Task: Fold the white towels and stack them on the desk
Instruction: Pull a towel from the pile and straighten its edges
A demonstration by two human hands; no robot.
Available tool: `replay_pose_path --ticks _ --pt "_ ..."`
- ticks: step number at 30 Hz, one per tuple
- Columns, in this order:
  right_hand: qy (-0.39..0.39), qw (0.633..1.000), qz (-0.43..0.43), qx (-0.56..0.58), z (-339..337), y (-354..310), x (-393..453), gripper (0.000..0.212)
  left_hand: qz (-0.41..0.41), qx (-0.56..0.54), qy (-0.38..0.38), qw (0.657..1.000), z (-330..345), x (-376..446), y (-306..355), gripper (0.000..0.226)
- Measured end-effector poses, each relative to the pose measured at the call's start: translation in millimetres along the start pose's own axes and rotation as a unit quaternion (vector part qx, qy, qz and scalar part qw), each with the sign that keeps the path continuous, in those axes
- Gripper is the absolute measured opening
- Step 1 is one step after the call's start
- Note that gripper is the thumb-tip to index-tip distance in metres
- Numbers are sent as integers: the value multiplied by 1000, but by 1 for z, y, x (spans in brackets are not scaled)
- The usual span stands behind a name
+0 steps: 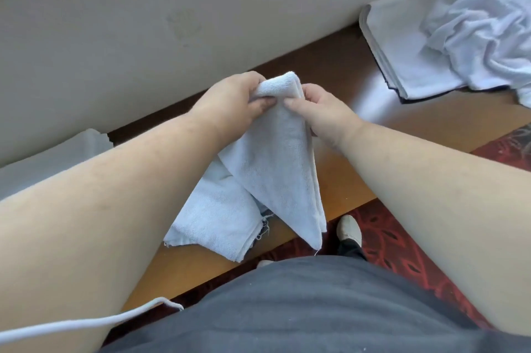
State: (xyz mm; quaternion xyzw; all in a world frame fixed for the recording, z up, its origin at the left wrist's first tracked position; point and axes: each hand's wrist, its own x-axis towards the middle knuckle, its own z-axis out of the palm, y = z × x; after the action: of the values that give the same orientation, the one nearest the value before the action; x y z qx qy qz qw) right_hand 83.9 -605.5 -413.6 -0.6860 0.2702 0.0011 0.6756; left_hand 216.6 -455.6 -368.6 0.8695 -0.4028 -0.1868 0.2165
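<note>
A white towel (275,168) hangs folded over in the air above the brown desk (425,120). My left hand (232,100) grips its top fold from the left, thumb pinching the cloth. My right hand (319,111) pinches the same fold from the right. Its lower corner points down past the desk's near edge. Under it on the desk lies a folded white towel (212,217) with frayed threads. At the far right a stack of folded towels (408,65) carries a crumpled pile of white towels (482,42).
A beige wall (172,8) runs along the back of the desk. Another folded white cloth (51,160) lies at the left behind my forearm. A white cable (86,324) crosses the lower left. Below the desk edge are red patterned carpet (402,243) and my shoe (349,229).
</note>
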Motion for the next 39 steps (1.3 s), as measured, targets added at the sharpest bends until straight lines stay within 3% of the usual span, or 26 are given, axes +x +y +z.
replay_pose_path --ticks 2,4,6,11,15,18,21,26,29,32,36,39 --pt "-74 995 57 -45 -15 14 -3 44 -27 -32 14 999 0 13 2 18" --pt "-134 969 119 -168 -24 39 -10 46 -57 -72 30 995 1 27 6 23" --pt "-143 945 164 -245 -28 62 -19 47 -83 -102 44 990 5 42 10 26" --pt "-55 977 197 -68 -50 89 -30 30 -108 -112 47 987 21 94 22 21" --pt "-6 979 171 -111 -89 100 -24 23 -98 -57 47 992 44 148 34 14" --pt "92 973 155 -142 -125 108 -17 11 -99 40 58 993 70 185 40 25" --pt "159 962 155 -158 -156 119 -4 15 -94 134 61 985 92 214 40 30" --pt "103 937 217 -252 -186 141 3 22 -110 127 43 985 123 248 42 33" --pt "121 932 210 -269 -191 149 -2 23 -117 157 27 980 139 264 46 30" --pt "119 924 215 -292 -192 155 -5 30 -122 162 -36 979 153 281 44 20" --pt "96 907 215 -348 -195 153 -7 37 -117 213 -51 969 178 266 45 61" --pt "106 891 207 -390 -197 149 -10 42 -104 234 -88 963 210 232 52 67"
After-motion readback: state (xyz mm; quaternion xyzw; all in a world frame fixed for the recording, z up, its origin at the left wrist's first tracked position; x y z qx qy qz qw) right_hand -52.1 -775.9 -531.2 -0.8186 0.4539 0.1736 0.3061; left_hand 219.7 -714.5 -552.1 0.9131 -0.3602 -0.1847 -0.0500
